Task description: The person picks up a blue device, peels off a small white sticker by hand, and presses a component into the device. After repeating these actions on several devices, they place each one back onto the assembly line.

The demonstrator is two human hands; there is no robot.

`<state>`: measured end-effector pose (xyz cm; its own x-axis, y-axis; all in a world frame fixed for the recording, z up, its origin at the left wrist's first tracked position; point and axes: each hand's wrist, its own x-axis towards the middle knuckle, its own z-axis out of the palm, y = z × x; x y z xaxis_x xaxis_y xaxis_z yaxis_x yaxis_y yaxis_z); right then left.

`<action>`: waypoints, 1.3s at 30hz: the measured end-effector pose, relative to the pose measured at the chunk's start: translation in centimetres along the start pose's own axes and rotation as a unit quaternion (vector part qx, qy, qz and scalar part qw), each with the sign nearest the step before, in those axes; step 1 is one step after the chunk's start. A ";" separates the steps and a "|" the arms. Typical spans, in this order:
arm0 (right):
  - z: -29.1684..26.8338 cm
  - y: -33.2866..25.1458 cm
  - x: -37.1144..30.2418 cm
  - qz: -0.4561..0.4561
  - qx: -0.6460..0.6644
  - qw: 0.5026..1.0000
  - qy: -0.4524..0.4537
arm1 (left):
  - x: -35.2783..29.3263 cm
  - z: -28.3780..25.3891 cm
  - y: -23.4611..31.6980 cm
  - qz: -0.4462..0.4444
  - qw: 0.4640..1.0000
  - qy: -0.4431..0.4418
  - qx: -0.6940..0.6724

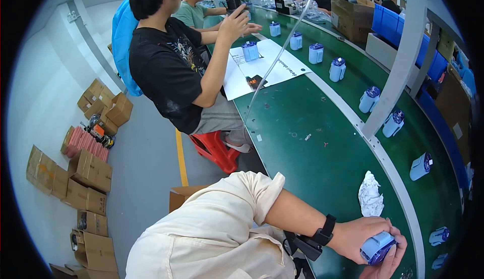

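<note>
While both hands (pixel 350 236) (pixel 389 265) grip blue unit (pixel 379 242), purple end's (pixel 374 257) twd wearer (pixel 201 238), long axis unclr.

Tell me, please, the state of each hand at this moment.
Left hand: closed, holding the blue device.
Right hand: closed, holding the same device.

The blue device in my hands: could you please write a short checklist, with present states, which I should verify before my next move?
1. Grip with both hands: ok; the left hand and right hand hold the blue device.
2. Device fully visible: not ok; the hands cover part of it.
3. Crumpled white material not touching the left hand: cannot tell; it lies right beside it.
4. Green bench free of scraps: not ok; small scraps lie on it.
5. Co-worker in black apart from your hands: ok; seated farther along the bench.
</note>
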<state>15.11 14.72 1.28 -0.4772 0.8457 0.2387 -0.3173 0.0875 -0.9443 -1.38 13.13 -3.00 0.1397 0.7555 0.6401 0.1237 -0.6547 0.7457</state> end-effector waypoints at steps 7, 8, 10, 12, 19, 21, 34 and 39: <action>3.0 0.7 2.8 -0.032 -0.002 0.995 -0.095 | 0.1 -5.4 1.7 -0.070 0.996 -0.040 0.046; 2.2 0.1 3.5 -0.010 -0.006 0.995 -0.094 | 0.3 -5.0 1.1 0.005 0.997 0.001 0.082; 0.7 -1.0 2.5 0.014 -0.020 0.998 -0.058 | 0.9 -3.4 0.4 0.017 1.000 0.009 -0.007; 0.1 -1.6 2.1 -0.017 0.047 0.998 -0.041 | 1.1 -3.1 -0.2 0.010 0.999 -0.035 -0.019; -1.0 -3.6 1.4 -0.272 -0.368 0.889 -0.027 | 0.7 -2.4 0.2 0.019 0.999 -0.028 0.042; -0.7 -3.7 1.4 -0.289 -0.403 0.868 -0.033 | 0.8 -2.4 0.1 0.048 0.996 -0.026 0.069; -0.7 -2.6 2.1 -0.061 -0.186 0.980 -0.037 | 1.0 -3.0 0.3 0.009 0.997 -0.030 0.072; -0.6 -1.4 2.2 0.074 0.066 0.994 -0.050 | 0.8 -2.9 0.5 -0.016 0.998 -0.057 0.014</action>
<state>15.04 16.81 3.01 -0.6040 0.7868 0.1273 -0.3390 -0.1090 -0.9344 -4.02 13.51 -1.62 0.2452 0.7697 0.5895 0.1564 -0.6315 0.7594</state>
